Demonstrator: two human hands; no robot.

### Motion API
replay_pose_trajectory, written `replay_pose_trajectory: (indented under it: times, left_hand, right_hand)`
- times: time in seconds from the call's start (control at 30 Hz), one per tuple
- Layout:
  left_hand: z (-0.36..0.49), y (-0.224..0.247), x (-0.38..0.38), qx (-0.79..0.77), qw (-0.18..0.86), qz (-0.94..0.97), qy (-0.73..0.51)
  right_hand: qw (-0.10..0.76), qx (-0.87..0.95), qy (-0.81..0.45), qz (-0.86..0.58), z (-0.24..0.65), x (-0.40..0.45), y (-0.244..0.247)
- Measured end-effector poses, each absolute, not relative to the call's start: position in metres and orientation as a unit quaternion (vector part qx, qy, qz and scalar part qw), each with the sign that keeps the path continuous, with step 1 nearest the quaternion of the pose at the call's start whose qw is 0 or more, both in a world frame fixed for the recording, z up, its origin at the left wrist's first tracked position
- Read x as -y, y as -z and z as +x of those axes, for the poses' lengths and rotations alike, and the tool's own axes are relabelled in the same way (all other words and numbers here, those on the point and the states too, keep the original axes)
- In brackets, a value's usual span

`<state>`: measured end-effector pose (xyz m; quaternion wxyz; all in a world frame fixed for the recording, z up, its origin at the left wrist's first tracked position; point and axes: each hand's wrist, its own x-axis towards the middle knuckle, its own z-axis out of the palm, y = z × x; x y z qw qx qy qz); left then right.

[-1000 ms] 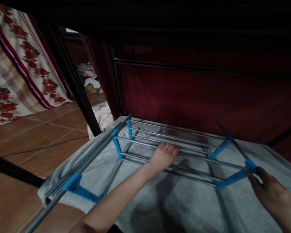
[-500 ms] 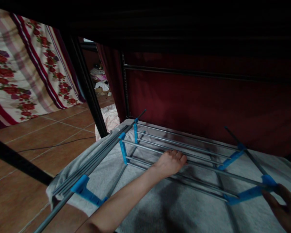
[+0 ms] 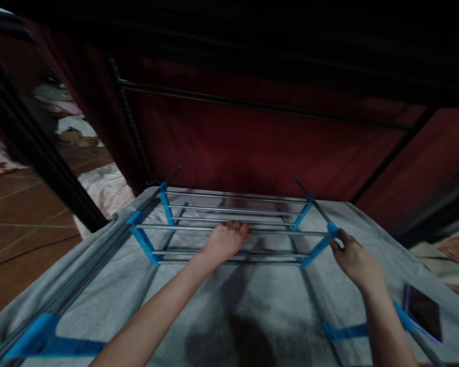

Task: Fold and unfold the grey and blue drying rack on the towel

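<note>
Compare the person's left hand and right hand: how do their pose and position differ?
The left hand is closed over a crossbar near its middle, while the right hand is at a blue connector at that bar's end. The left hand's fingers curl together over the bar; the right hand's thumb and fingers stand apart. Both are bare.

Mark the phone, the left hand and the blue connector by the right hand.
Phone (image 3: 423, 312): head view, middle of its dark screen.
Left hand (image 3: 225, 240): head view, back of the hand.
Blue connector (image 3: 319, 248): head view, middle of its slanted arm.
</note>
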<state>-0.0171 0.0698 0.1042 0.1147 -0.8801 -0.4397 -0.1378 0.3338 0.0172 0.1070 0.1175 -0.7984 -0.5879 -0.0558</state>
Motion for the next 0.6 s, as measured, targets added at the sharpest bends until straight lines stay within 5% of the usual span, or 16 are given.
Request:
replay_pose_trajectory:
  times: [0.47,0.6]
  left_hand:
    - [-0.020,-0.108,-0.067,0.408,0.178,-0.881,0.161]
    - [-0.029,-0.104,-0.062,0.399,0.197,-0.878,0.176]
  right_hand:
    - [0.105,0.542,0.045,-0.832,0.306,-0.010,-0.129]
    - [0.226,0.573,0.108,-0.780,0.295,-0.004,-0.135]
